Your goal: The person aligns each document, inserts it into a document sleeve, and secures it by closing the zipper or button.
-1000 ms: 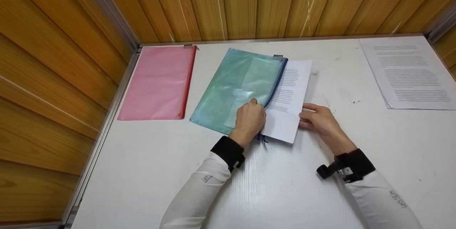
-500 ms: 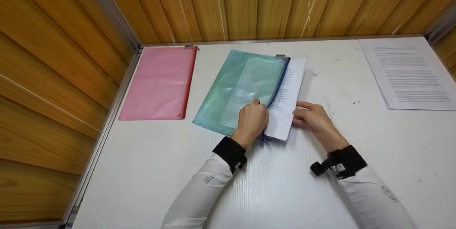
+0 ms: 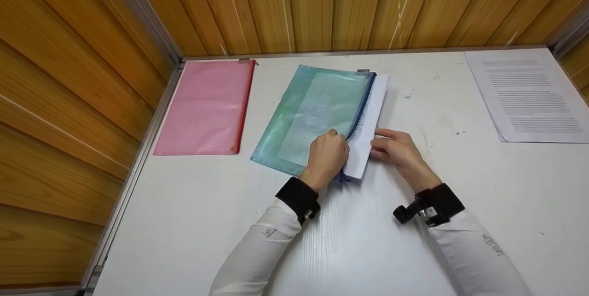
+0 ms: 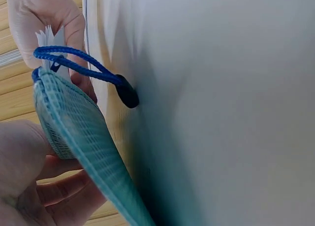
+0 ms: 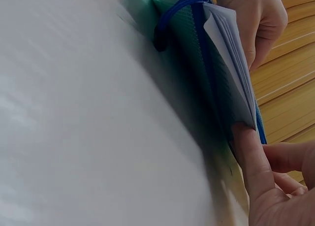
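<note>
A translucent green zip pouch (image 3: 276,139) with a dark blue zipper lies at mid-table, its right side parted. Printed papers (image 3: 360,160) sit mostly inside it, showing through the film, with a narrow strip sticking out at the right. With curled fingers my left hand (image 3: 326,155) grips the pouch's upper layer beside the zipper. On the other side, my right hand (image 3: 398,151) pinches the outer edge of the papers between thumb and fingers. The right wrist view shows the paper stack (image 5: 235,63) edge-on within the opening. A blue cord pull (image 4: 91,68) hangs at the pouch's near corner.
A pink zip pouch (image 3: 204,107) with a red zipper lies at the left of the white table (image 3: 359,245). Another stack of printed papers (image 3: 529,98) lies at the far right. Wood-panelled walls (image 3: 308,6) stand along the back and left.
The papers have slid leftward, deeper into the green pouch, and the strip outside has narrowed. My right hand has moved left with them; my left hand keeps its grip, shifting only slightly.
</note>
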A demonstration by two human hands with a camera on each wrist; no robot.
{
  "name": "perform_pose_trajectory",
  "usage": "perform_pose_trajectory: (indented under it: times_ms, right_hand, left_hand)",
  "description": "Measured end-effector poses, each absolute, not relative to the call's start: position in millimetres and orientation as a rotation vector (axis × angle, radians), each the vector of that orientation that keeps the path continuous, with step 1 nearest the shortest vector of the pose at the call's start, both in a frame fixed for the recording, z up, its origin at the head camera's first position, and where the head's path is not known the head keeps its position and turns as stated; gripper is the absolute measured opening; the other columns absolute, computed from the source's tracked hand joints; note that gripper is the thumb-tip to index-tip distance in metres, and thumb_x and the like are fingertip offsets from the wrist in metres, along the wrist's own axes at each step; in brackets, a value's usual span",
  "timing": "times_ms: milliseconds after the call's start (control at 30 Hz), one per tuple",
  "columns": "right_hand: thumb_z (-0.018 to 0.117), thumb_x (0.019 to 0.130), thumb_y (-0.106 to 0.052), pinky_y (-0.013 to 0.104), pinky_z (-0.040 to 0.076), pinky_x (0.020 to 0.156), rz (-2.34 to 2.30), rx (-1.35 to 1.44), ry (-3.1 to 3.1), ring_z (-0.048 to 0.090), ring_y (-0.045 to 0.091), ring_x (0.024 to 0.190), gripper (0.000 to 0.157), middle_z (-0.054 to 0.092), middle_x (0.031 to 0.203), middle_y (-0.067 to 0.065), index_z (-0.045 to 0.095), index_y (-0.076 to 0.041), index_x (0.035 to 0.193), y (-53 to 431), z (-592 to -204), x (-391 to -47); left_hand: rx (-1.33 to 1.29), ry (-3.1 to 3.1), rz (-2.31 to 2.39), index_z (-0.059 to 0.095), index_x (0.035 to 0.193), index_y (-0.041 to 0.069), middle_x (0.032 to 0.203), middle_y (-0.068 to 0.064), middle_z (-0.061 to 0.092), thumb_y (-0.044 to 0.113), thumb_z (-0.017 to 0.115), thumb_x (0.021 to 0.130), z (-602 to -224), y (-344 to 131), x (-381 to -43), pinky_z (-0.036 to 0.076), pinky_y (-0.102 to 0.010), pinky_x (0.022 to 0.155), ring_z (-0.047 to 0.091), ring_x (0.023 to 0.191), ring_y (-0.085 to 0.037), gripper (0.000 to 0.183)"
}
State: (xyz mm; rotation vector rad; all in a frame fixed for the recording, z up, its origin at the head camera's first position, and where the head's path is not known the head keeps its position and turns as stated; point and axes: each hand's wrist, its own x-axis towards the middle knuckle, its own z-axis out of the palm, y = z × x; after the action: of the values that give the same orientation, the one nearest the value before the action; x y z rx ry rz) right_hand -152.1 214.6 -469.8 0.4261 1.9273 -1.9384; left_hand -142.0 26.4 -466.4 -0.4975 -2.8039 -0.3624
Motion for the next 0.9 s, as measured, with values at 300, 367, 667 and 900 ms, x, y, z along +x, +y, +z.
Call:
perform_pose_trajectory:
  times_ms: [300,367,667,900]
  right_hand:
    - [0.059,0.094,-0.004,0.015,0.057,0.075,-1.94,0.413,1.946,0.069,-0.001,0.08,0.058,0.068,0.091,-0.012,0.04,0.006,0.147,210,-469,-153]
    - [0.059,0.094,-0.005,0.015,0.057,0.075,-1.932,0.419,1.963,0.068,-0.001,0.079,0.057,0.067,0.091,-0.011,0.041,0.005,0.147,209,-468,-153]
    - [0.058,0.094,-0.003,0.014,0.057,0.073,-1.934,0.396,1.987,0.067,-0.002,0.075,0.056,0.069,0.08,-0.013,0.04,0.009,0.146,202,-467,-157]
    - [0.059,0.093,-0.001,0.015,0.057,0.073,-1.946,0.399,1.977,0.067,-0.002,0.074,0.056,0.069,0.078,-0.014,0.04,0.011,0.145,196,-467,-161]
  left_hand:
    - [-0.506,-2.801,-0.35,0.075,0.076,0.008,0.075,-0.007,0.067,0.015,0.059,0.093,-465,29,-140,0.056,-0.037,0.054,0.068,0.061,-0.026,0.024]
    - [-0.504,-2.784,-0.333,0.075,0.075,0.008,0.074,-0.006,0.066,0.014,0.059,0.092,-465,30,-139,0.056,-0.037,0.053,0.068,0.06,-0.026,0.024]
    - [-0.511,-2.764,-0.308,0.076,0.077,0.01,0.074,-0.005,0.066,0.015,0.062,0.09,-464,30,-139,0.056,-0.036,0.054,0.069,0.061,-0.025,0.02]
    - [-0.513,-2.795,-0.326,0.077,0.08,0.009,0.077,-0.005,0.067,0.016,0.061,0.092,-465,29,-139,0.057,-0.037,0.057,0.07,0.064,-0.025,0.021]
